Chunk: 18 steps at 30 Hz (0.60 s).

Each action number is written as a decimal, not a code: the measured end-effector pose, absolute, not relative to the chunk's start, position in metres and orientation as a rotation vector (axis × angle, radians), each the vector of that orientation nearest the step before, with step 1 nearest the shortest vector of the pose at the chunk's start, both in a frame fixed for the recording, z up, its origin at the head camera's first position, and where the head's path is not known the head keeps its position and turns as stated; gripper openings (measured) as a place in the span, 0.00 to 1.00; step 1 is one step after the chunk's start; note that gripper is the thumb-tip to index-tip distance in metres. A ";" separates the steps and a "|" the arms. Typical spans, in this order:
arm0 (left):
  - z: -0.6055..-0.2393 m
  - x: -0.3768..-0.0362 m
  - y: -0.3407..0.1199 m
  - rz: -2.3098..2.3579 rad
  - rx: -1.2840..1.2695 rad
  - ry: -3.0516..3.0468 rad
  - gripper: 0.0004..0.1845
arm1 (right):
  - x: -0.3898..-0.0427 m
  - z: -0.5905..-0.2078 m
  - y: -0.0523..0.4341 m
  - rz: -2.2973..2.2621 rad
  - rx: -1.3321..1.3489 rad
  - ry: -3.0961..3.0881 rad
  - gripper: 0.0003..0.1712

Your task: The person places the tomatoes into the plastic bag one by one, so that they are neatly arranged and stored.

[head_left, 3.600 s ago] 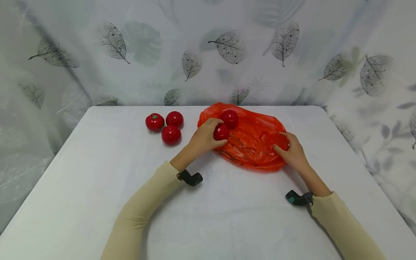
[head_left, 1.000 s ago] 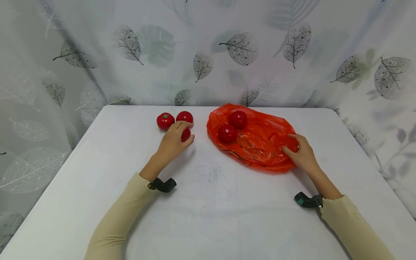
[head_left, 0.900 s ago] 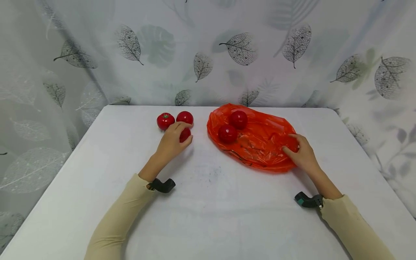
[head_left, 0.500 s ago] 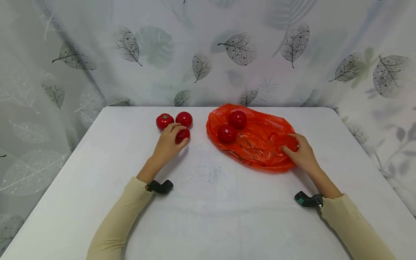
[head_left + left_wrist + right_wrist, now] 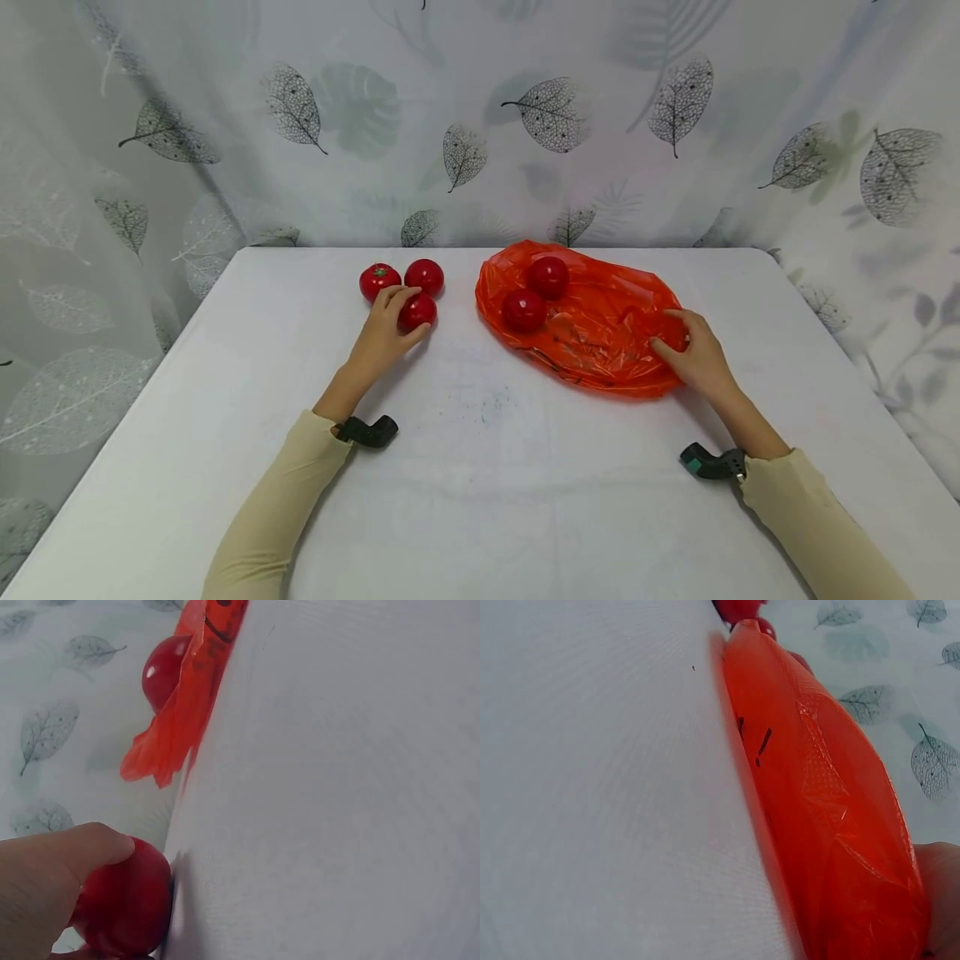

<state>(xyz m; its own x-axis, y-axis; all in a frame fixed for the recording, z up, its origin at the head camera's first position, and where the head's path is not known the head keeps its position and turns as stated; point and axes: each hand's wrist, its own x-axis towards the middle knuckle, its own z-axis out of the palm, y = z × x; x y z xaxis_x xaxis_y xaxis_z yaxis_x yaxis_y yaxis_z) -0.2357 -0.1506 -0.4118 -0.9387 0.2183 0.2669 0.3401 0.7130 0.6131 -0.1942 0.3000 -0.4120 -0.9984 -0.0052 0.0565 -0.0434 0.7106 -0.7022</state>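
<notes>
My left hand (image 5: pixel 405 314) curls round the front red tomato (image 5: pixel 420 310) of a group of three on the white table (image 5: pixel 480 467). The wrist view shows my thumb (image 5: pixel 67 859) lying over that tomato (image 5: pixel 127 907). The other two tomatoes (image 5: pixel 378 281) (image 5: pixel 424 276) sit just behind it. To the right lies a flattened orange plastic bag (image 5: pixel 600 333) with two tomatoes (image 5: pixel 523 309) (image 5: pixel 549 277) on its left part. My right hand (image 5: pixel 670 333) holds the bag's right edge between thumb and fingers. The right wrist view shows mostly the bag (image 5: pixel 832 810).
A leaf-printed curtain (image 5: pixel 480 125) hangs behind and beside the table. The table's far edge (image 5: pixel 337 247) runs just behind the tomatoes and the bag. Black wrist mounts (image 5: pixel 367 432) (image 5: pixel 705 461) sit at both cuffs.
My left hand let go of a tomato on the bag and went left to the group of three. Over the last second it has settled round the front tomato. The right hand stayed put.
</notes>
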 end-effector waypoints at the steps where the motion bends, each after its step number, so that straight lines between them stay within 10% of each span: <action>1: -0.412 -0.236 -0.151 -1.039 -0.449 -2.744 0.32 | -0.194 -0.412 0.300 1.176 0.041 -2.860 0.32; 18: -0.411 -0.234 -0.148 -1.038 -0.444 -2.707 0.30 | -0.193 -0.411 0.299 1.172 0.038 -2.859 0.32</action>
<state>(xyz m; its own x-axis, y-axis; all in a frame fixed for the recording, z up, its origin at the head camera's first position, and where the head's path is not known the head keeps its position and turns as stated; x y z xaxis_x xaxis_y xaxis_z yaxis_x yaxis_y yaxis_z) -0.2344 -0.1476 -0.4110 -0.9330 0.2033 0.2971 0.3498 0.7070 0.6147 -0.1932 0.2985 -0.4109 -0.9984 -0.0031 0.0566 -0.0420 0.7121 -0.7008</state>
